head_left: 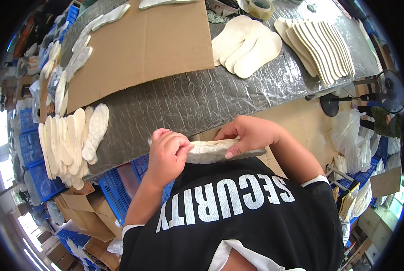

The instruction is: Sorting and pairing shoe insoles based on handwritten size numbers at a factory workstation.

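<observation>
In front of my chest, at the table's near edge, I hold a fleecy grey-white insole with both hands, its long side running left to right. My left hand pinches its left end, thumb against the curled fingers. My right hand grips it toward the right end, with the thumb on the fleecy side and the fingers behind. A thin cream edge shows along the top of the insole. Whether it is one layer or two I cannot tell.
Fanned cream insoles and a standing row of them lie on the dark table. More insoles are piled at its left end. A cardboard sheet, tape roll, blue crate and fan surround me.
</observation>
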Action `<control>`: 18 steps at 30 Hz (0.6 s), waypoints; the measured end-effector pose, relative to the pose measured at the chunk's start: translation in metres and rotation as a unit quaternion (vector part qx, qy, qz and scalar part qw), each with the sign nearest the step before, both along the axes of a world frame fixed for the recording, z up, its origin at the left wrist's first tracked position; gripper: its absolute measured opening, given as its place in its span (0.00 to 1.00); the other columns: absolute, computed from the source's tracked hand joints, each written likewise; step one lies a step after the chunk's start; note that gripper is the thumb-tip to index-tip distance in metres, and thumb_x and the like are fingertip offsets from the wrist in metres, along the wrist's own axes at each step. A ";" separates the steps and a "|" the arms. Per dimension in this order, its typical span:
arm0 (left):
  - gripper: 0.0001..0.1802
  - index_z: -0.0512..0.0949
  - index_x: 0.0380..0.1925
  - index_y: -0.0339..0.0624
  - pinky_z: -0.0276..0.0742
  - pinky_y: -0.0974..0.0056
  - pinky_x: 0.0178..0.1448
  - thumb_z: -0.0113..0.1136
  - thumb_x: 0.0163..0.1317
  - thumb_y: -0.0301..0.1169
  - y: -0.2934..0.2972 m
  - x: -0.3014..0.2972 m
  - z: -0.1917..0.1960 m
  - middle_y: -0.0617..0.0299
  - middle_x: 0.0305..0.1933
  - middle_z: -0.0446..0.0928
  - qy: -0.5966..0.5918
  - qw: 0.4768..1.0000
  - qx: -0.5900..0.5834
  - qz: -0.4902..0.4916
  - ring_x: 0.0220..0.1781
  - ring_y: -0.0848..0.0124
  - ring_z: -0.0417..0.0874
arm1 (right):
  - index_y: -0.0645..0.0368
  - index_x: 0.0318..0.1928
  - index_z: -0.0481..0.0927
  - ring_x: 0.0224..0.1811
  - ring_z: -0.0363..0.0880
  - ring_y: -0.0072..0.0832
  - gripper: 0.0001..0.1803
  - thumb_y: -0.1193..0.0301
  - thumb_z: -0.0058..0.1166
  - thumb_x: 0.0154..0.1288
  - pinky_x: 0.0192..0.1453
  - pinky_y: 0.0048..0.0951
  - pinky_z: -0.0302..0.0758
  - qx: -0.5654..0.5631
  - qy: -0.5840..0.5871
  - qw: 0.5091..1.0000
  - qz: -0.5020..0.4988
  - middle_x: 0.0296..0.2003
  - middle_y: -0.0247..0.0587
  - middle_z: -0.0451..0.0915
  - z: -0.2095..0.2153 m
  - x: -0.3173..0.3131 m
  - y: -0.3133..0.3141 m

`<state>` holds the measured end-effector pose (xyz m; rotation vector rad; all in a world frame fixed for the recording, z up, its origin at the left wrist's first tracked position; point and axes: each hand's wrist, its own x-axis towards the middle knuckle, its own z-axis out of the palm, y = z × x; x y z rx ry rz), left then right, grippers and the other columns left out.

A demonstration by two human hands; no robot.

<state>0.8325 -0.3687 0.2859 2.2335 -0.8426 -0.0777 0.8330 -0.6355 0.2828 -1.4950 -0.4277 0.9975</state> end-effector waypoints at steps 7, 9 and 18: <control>0.07 0.78 0.30 0.40 0.67 0.57 0.55 0.65 0.50 0.23 -0.004 -0.006 0.010 0.61 0.28 0.79 0.048 0.999 0.010 -0.001 0.34 0.63 0.79 | 0.64 0.41 0.81 0.33 0.79 0.44 0.11 0.72 0.58 0.59 0.40 0.37 0.74 -0.070 -0.142 0.986 -0.045 0.30 0.54 0.80 -0.008 -0.019 0.005; 0.08 0.80 0.32 0.40 0.67 0.58 0.55 0.65 0.51 0.25 -0.012 -0.004 0.016 0.60 0.29 0.79 0.027 0.998 0.047 -0.040 0.35 0.63 0.79 | 0.63 0.41 0.81 0.33 0.79 0.46 0.11 0.72 0.58 0.59 0.40 0.38 0.74 -0.073 -0.155 0.984 -0.050 0.30 0.54 0.80 -0.007 -0.020 0.007; 0.05 0.81 0.27 0.41 0.66 0.59 0.47 0.67 0.48 0.25 -0.027 -0.005 0.001 0.63 0.25 0.77 -0.019 0.994 0.033 -0.098 0.32 0.65 0.78 | 0.59 0.42 0.82 0.35 0.81 0.45 0.12 0.70 0.58 0.57 0.42 0.40 0.75 -0.185 -0.202 0.962 -0.017 0.32 0.52 0.82 0.012 -0.018 0.014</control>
